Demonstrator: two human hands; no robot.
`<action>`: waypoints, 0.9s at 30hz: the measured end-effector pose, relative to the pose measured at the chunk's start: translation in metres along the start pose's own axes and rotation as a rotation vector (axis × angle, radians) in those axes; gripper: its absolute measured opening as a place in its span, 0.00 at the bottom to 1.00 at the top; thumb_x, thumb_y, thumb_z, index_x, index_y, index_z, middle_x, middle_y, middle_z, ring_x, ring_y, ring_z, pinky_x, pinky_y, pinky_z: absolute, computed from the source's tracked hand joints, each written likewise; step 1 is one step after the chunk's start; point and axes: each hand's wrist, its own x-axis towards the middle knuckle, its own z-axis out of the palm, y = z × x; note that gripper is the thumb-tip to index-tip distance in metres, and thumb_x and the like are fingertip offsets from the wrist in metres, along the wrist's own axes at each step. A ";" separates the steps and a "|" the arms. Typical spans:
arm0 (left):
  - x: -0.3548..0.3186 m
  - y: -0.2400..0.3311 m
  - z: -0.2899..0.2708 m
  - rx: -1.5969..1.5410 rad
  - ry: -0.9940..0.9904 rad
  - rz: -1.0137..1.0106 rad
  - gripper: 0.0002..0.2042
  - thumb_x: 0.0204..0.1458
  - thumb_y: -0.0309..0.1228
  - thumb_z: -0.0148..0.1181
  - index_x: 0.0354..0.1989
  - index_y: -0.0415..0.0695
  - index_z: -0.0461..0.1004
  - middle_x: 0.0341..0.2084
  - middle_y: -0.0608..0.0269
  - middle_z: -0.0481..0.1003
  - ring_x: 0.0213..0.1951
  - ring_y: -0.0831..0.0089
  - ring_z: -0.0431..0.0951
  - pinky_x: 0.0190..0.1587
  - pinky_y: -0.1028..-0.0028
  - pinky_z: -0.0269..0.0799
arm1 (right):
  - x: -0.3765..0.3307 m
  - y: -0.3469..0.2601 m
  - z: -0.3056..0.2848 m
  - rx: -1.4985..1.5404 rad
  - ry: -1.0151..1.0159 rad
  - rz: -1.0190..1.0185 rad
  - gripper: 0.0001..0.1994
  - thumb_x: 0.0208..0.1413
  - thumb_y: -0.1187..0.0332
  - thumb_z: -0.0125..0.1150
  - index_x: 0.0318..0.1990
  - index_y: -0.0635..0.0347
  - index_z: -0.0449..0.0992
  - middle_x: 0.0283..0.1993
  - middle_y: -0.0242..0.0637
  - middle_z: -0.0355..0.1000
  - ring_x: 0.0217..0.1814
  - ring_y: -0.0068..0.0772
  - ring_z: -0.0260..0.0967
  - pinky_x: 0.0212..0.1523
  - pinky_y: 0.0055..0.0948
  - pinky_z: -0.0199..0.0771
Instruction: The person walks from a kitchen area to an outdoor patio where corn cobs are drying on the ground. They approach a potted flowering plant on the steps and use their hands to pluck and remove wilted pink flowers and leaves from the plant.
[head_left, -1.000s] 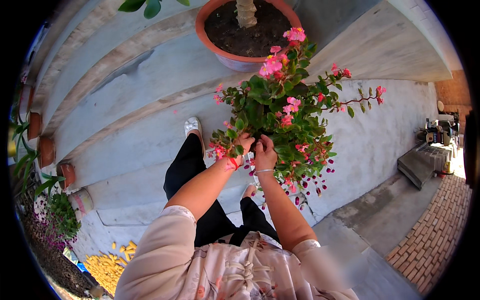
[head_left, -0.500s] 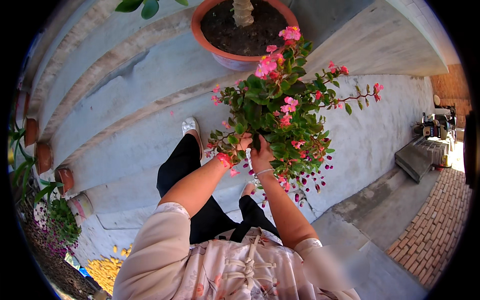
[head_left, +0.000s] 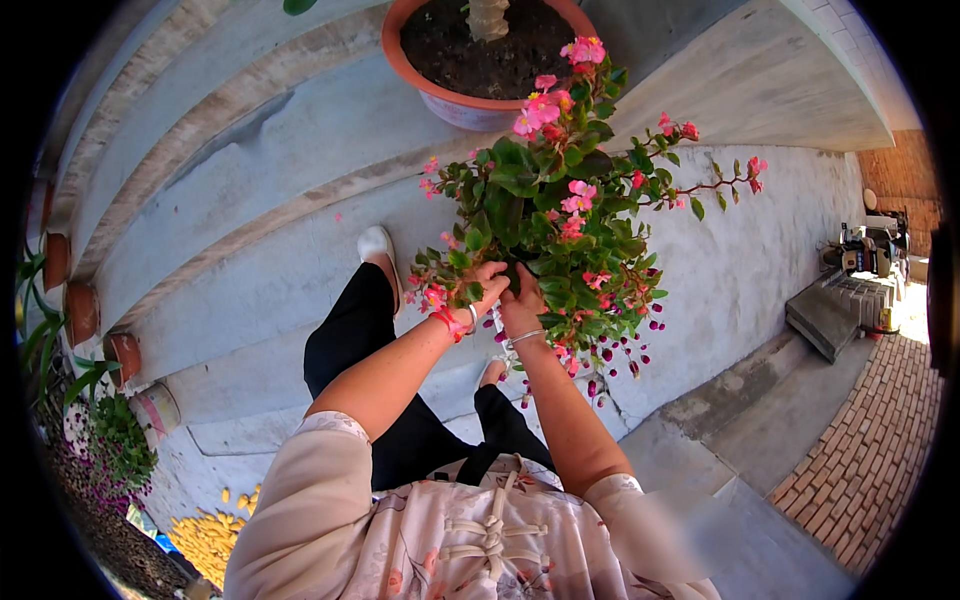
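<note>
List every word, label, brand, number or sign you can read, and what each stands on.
None can be read.
Flowering plant at the hands: no lettering visible.
Floral shirt: pattern only, no readable text.
Pale pot at left: any markings too small to read.
Dark machine at right: too small and blurred to tell.

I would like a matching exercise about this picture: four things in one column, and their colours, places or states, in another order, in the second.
Things:
1. left hand
2. corn cobs
3. begonia
4. round flowerpot

Descriptions:
a. holds dark soil and a thick stem
b. has pink flowers and green leaves
c. has a red band at its wrist
d. yellow, at the lower left

Right pairs: 1-c, 2-d, 3-b, 4-a
</note>
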 end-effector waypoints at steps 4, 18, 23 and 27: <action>0.005 -0.012 0.004 0.026 0.050 -0.059 0.21 0.45 0.38 0.48 0.46 0.39 0.66 0.42 0.49 0.69 0.44 0.59 0.69 0.46 0.70 0.62 | -0.007 -0.009 -0.001 0.185 -0.038 0.043 0.25 0.44 0.70 0.51 0.53 0.64 0.58 0.52 0.48 0.58 0.52 0.41 0.58 0.51 0.28 0.60; 0.013 0.006 0.011 -0.284 0.194 -0.027 0.22 0.49 0.47 0.45 0.40 0.40 0.71 0.32 0.65 0.72 0.34 0.76 0.68 0.38 0.78 0.63 | -0.003 0.061 -0.013 -0.064 0.066 -0.109 0.11 0.44 0.71 0.51 0.37 0.63 0.67 0.29 0.32 0.67 0.26 0.25 0.63 0.28 0.24 0.64; 0.021 -0.004 0.010 -0.215 0.139 -0.118 0.28 0.47 0.55 0.41 0.45 0.44 0.69 0.39 0.66 0.69 0.37 0.77 0.67 0.38 0.78 0.61 | 0.014 0.088 0.005 0.508 0.202 -0.160 0.17 0.46 0.75 0.48 0.46 0.65 0.66 0.32 0.36 0.69 0.28 0.21 0.64 0.30 0.19 0.64; 0.020 -0.024 0.001 -0.360 0.121 -0.227 0.26 0.48 0.53 0.42 0.47 0.45 0.67 0.43 0.66 0.67 0.40 0.76 0.67 0.40 0.75 0.62 | -0.008 0.057 0.001 0.230 0.065 -0.165 0.14 0.48 0.75 0.47 0.44 0.66 0.67 0.33 0.37 0.68 0.32 0.24 0.65 0.32 0.21 0.65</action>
